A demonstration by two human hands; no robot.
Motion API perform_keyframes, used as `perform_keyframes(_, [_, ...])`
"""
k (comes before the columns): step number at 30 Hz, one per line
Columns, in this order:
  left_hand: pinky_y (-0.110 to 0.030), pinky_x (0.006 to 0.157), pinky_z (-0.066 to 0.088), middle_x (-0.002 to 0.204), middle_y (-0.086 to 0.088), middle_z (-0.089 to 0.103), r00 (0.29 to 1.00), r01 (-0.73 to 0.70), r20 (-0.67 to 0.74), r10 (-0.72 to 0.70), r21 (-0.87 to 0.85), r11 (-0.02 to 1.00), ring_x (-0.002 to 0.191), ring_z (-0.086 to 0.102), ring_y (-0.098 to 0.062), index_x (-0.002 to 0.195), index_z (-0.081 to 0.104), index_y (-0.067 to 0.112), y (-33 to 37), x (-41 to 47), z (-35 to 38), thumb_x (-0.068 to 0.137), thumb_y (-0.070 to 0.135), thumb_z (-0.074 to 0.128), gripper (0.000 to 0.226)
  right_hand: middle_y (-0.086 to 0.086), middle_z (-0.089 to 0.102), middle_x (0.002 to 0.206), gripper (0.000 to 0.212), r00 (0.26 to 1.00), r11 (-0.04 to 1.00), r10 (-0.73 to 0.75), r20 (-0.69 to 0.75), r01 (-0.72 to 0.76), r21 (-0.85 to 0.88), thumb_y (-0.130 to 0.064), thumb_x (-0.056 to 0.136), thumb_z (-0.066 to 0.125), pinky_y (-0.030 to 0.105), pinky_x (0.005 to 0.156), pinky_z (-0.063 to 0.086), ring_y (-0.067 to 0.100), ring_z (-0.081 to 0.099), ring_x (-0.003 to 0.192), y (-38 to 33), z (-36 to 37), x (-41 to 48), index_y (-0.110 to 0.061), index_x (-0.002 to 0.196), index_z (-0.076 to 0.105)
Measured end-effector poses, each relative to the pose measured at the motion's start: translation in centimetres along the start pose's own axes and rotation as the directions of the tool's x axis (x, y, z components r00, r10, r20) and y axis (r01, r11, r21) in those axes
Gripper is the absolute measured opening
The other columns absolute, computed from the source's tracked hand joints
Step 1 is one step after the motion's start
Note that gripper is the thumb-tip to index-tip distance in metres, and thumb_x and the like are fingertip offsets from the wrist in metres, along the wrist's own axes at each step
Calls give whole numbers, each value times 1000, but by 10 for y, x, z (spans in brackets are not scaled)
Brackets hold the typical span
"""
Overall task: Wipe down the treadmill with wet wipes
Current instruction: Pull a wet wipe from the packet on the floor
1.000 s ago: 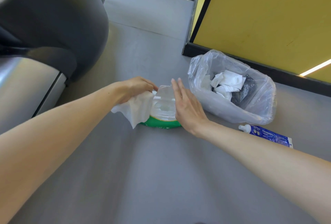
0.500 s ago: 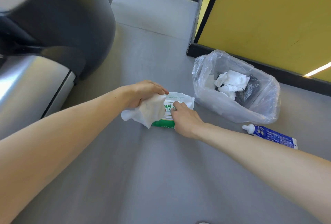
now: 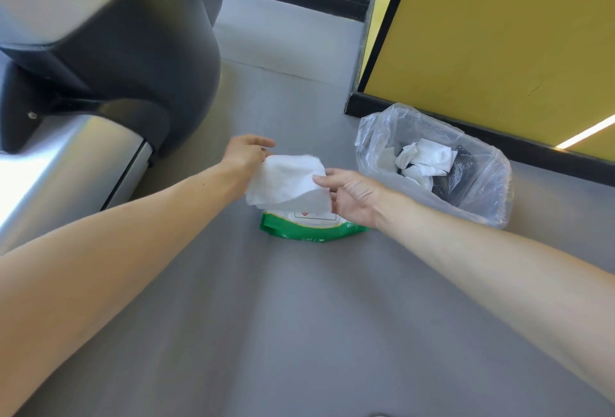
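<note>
A white wet wipe [image 3: 289, 183] is stretched between both hands just above the green and white wipes pack [image 3: 312, 228], which lies on the grey floor with its lid closed. My left hand [image 3: 246, 153] grips the wipe's left edge. My right hand [image 3: 349, 193] pinches its right edge with thumb and fingers. The treadmill's dark motor cover [image 3: 133, 50] and silver side rail [image 3: 66, 167] fill the left of the view, apart from the hands.
A small bin lined with a clear plastic bag [image 3: 432, 167] stands right of the pack, holding crumpled used wipes. A yellow wall panel with a black base [image 3: 499, 50] runs behind it. Grey floor [image 3: 299, 333] spreads toward me.
My right hand left the pack's lid and took hold of the wipe's right edge. The wipe rose and spread out above the pack. The camera shifted, and the blue tube went out of view.
</note>
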State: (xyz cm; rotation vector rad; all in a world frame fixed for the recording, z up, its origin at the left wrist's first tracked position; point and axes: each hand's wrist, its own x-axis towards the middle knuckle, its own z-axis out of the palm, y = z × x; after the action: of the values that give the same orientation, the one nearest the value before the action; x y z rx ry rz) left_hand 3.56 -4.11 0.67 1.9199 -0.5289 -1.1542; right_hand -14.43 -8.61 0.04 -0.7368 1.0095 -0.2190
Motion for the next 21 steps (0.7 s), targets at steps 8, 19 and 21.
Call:
perform_keyframes(8, [-11,74,42,113,-2,42,908,-416,229,352,371,830,101,50,-15,115,59,16,-7,-17,2,88,19,67,29,3,68,82,34,991,979,-122,-60,110,-171,12,80,58,29,83,39,19,60,85,-6,-1,2,-11,104,66])
perform_keyframes(19, [-35,70,50,76,-5,57,998,-63,-30,59,-158,985,79,56,-23,74,52,13,3,-19,7,93,2,46,22,8,69,86,40,965,973,-181,-187,148,-177,18,86,46,23,73,53,18,65,78,-12,-9,-2,7,123,56])
perform_keyframes(21, [-37,75,51,83,-6,59,998,8,-56,-24,-275,961,87,58,-27,80,52,13,7,-12,-6,95,2,39,23,17,65,105,47,957,982,-154,-246,121,-142,20,86,37,30,74,52,24,63,84,-14,-16,-4,6,129,51])
